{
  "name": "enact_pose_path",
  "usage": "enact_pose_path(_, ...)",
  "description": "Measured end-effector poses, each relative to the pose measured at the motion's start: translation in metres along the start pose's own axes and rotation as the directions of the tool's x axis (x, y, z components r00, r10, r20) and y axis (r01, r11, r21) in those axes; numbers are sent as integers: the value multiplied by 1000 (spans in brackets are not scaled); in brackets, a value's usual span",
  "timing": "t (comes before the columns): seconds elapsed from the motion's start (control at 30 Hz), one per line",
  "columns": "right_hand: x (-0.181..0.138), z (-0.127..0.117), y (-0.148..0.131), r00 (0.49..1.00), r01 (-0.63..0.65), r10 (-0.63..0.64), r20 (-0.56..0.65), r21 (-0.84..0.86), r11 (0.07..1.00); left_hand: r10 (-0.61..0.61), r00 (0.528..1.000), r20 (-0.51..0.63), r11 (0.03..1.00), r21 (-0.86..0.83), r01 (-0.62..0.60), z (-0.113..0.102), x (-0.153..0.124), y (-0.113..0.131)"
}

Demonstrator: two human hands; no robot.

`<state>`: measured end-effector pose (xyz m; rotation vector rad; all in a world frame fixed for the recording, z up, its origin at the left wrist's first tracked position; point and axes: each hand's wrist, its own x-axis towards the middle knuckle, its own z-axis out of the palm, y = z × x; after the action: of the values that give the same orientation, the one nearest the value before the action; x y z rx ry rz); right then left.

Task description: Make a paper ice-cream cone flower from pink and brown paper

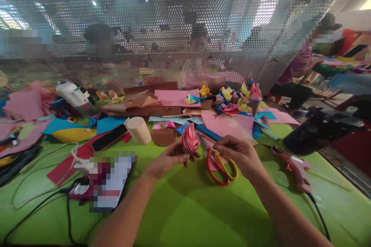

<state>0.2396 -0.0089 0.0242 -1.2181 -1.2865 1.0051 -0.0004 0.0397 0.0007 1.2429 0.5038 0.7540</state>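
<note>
My left hand (174, 156) is closed around a rolled pink paper piece (189, 139), its layered, swirled top facing up. To its right, my right hand (236, 150) has its thumb and fingers pinched together; what sits between them, if anything, is hidden. Right by those fingertips is a pair of scissors (222, 168) with one red and one yellow handle loop, blades pointing away to the upper left. Whether the fingers touch the scissors, I cannot tell. Behind the hands lie a blue roll (208, 132) and pink paper sheets (228, 123).
A pink glue gun (298, 170) with a cord lies at the right, beside a dark cylindrical object (313, 131). Phones (110, 137), cables and a cream paper roll (139, 130) are on the left. Crumpled paper pieces line the back before a perforated metal screen (162, 38). A person sits at far right.
</note>
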Motion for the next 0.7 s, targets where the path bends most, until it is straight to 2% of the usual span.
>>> enact_pose_path(0.1, -4, 0, -6, 998, 22, -23, 53, 12, 1000, -29, 999, -21, 1000, 6, 29, -1, 0, 0)
enact_pose_path(0.2, -8, 2, -9, 997, 66, -64, 35, -49, 997, -52, 996, -66, 998, 30, 54, -1, 0, 0)
enact_pose_path(0.3, -11, 4, -10, 987, 160, -163, -11, -130, 978, -76, 993, -86, 994, 68, 81, 0, 1, 2)
enact_pose_path(0.37, -14, 4, -12, 972, 231, -235, 0, -173, 957, -97, 991, -86, 990, 96, 106, 1, 1, 3)
enact_pose_path(0.53, -19, 6, -20, 935, 353, -336, 112, -221, 909, -143, 988, -56, 974, 169, 151, 1, 2, 2)
enact_pose_path(0.7, -19, 9, -20, 923, 383, -347, 168, -288, 878, -175, 985, 2, 958, 232, 170, 0, 3, 0)
